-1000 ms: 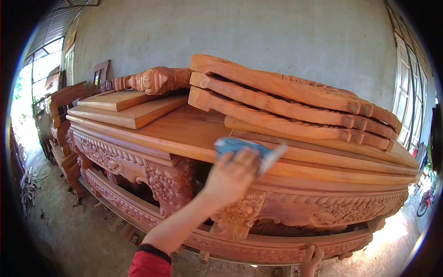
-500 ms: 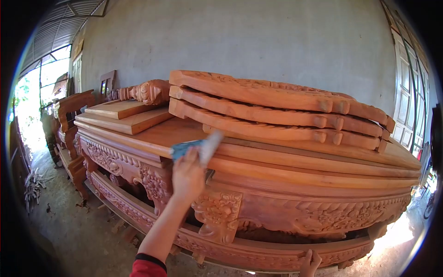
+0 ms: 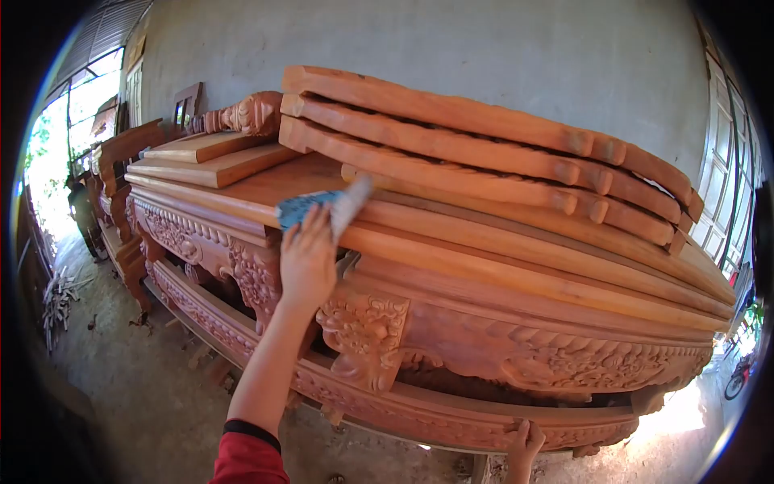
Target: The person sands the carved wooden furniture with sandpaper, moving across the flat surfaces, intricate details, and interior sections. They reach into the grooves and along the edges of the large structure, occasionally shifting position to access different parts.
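My left hand (image 3: 308,262), reaching up from a red sleeve, is closed on a folded sheet of sandpaper (image 3: 300,208). One part of the sheet is blue with dark marks; the other is whitish and blurred. It lies against the front edge of the wooden tabletop (image 3: 266,181), left of a long moulded board (image 3: 484,242). Low in front, my right hand (image 3: 524,442) has its fingers curled at the carved lower rail (image 3: 476,421). Whether anything is inside those fingers is hidden.
Three curved carved wooden pieces (image 3: 451,145) lie stacked on top. Flat boards (image 3: 214,168) and a turned carved post (image 3: 242,115) sit at the back left. A person (image 3: 83,211) stands far left, near a pile of sticks (image 3: 61,300) on the concrete floor.
My view has tilted, so the furniture sits higher in the picture. The left hand still holds the sandpaper at the tabletop's edge; the right stays by the lower rail.
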Tool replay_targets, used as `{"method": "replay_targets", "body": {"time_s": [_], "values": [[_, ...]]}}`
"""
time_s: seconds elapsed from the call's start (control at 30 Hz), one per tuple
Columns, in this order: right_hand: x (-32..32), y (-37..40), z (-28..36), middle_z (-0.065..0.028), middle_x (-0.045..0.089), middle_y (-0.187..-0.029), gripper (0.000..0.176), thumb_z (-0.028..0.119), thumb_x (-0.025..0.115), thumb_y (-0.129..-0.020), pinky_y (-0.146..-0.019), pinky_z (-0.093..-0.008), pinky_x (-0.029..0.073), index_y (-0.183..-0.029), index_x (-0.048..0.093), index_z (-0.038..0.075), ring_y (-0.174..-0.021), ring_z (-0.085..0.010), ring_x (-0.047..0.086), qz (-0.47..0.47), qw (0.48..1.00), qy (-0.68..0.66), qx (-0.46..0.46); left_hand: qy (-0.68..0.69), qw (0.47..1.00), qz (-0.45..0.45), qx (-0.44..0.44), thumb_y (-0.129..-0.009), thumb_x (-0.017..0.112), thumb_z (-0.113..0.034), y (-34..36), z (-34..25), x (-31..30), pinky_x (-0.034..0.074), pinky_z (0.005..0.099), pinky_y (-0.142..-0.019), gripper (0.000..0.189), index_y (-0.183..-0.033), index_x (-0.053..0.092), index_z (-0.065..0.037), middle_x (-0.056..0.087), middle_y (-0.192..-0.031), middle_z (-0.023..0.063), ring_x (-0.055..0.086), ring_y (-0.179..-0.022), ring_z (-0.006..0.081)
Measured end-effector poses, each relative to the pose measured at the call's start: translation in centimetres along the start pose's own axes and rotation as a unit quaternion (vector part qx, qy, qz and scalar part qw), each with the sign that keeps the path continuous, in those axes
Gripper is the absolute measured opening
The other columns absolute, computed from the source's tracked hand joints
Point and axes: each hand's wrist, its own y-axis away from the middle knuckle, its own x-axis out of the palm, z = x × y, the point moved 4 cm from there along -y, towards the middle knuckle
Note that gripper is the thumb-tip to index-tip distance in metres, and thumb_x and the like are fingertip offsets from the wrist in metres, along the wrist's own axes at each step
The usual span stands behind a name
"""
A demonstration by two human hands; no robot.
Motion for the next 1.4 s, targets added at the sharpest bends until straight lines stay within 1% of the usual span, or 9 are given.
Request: {"method": "replay_targets", "body": {"time_s": [0.07,0.23,0.37,0.57,0.67,1.0,1.13,1.27,1.4], "values": [[-0.3,0.3,-0.8,-0.0106,0.059,-0.059,0.025,0.009,0.04,-0.089,-0.049,-0.0241,0.042,-0.077,0.055,-0.008,-0.05,-0.0149,0.057,-0.001,1.0,0.006,0.02,0.006,0.999,-0.014,-0.04,-0.085,0.045,-0.011,0.7,1.0,0.1,0.03,0.0427,-0.093,0.024,-0.1,0.056,0.003,0.051,-0.12,0.0147,0.041,-0.12,0.0272],[1.8,0.3,-0.8,-0.0104,0.059,-0.057,0.026,0.01,0.04,-0.09,-0.048,-0.0234,0.041,-0.078,0.055,-0.008,-0.05,-0.014,0.056,0.004,1.0,0.021,0.014,0.054,0.984,0.033,0.166,-0.073,0.052,-0.012,1.2,-5.4,0.6,0.028,0.04,-0.097,0.029,-0.101,0.059,-0.006,0.049,-0.124,0.0076,0.042,-0.12,0.0211],[4.8,0.0,3.6,-0.0111,0.059,-0.057,0.028,0.011,0.04,-0.09,-0.048,-0.0243,0.042,-0.077,0.056,-0.008,-0.05,-0.0136,0.056,0.015,0.998,0.066,0.007,0.095,0.971,-0.009,0.219,-0.073,0.051,-0.007,0.1,-4.9,0.4,0.03,0.0404,-0.096,0.022,-0.093,0.061,-0.002,0.054,-0.119,0.0094,0.046,-0.116,0.0221],[9.3,1.8,4.9,-0.0122,0.059,-0.057,0.028,0.011,0.041,-0.09,-0.047,-0.0247,0.042,-0.076,0.056,-0.008,-0.048,-0.0147,0.056,-0.039,0.997,0.067,-0.003,0.019,0.998,0.015,0.066,-0.077,0.049,-0.005,-0.9,8.9,-0.7,0.032,0.0429,-0.094,0.027,-0.1,0.054,0.009,0.054,-0.114,0.0192,0.046,-0.116,0.0285],[12.5,2.8,5.4,-0.0127,0.059,-0.056,0.029,0.012,0.041,-0.09,-0.046,-0.0258,0.043,-0.075,0.055,-0.008,-0.047,-0.0154,0.055,-0.058,0.996,0.057,0.024,0.015,1.0,-0.02,0.014,-0.075,0.052,-0.008,-0.9,14.7,-1.4,0.035,0.0421,-0.091,0.027,-0.101,0.056,0.001,0.055,-0.116,0.0128,0.049,-0.112,0.0261],[19.6,3.6,9.7,-0.0117,0.059,-0.058,0.026,0.014,0.046,-0.087,-0.045,-0.0243,0.036,-0.075,0.056,-0.006,-0.045,-0.0119,0.049,0.012,0.988,0.147,-0.04,0.178,0.951,0.054,0.247,-0.074,0.053,-0.01,-3.2,11.5,-3.4,0.041,0.0381,-0.084,0.022,-0.094,0.06,-0.004,0.058,-0.11,0.0083,0.056,-0.101,0.0223],[20.2,3.2,12.4,-0.0076,0.057,-0.057,0.029,0.019,0.046,-0.087,-0.043,-0.0266,0.031,-0.077,0.059,-0.005,-0.045,-0.0106,0.041,-0.055,0.991,0.108,-0.052,0.082,0.912,0.398,0.053,-0.081,0.049,-0.016,-6.8,18.8,-0.2,0.042,0.0473,-0.071,0.016,-0.084,0.059,-0.004,0.06,-0.08,0.0172,0.057,-0.079,0.0357],[19.1,3.5,11.2,-0.0093,0.06,-0.059,0.032,0.022,0.045,-0.088,-0.045,-0.0249,0.034,-0.079,0.06,-0.005,-0.048,-0.0107,0.046,-0.11,0.983,0.141,-0.038,0.113,0.915,0.386,0.023,-0.085,0.046,-0.022,-8.4,22.2,0.6,0.041,0.0486,-0.071,0.023,-0.08,0.057,-0.002,0.058,-0.075,0.0204,0.055,-0.079,0.0385],[19.5,3.9,11.0,-0.0103,0.062,-0.062,0.033,0.023,0.044,-0.088,-0.048,-0.0236,0.038,-0.081,0.06,-0.005,-0.051,-0.0113,0.051,-0.089,0.989,0.105,-0.052,0.19,0.877,0.419,0.138,-0.088,0.043,-0.027,-7.6,15.6,2.7,0.041,0.0469,-0.07,0.028,-0.08,0.055,-0.002,0.057,-0.079,0.0199,0.055,-0.078,0.0384]]}}
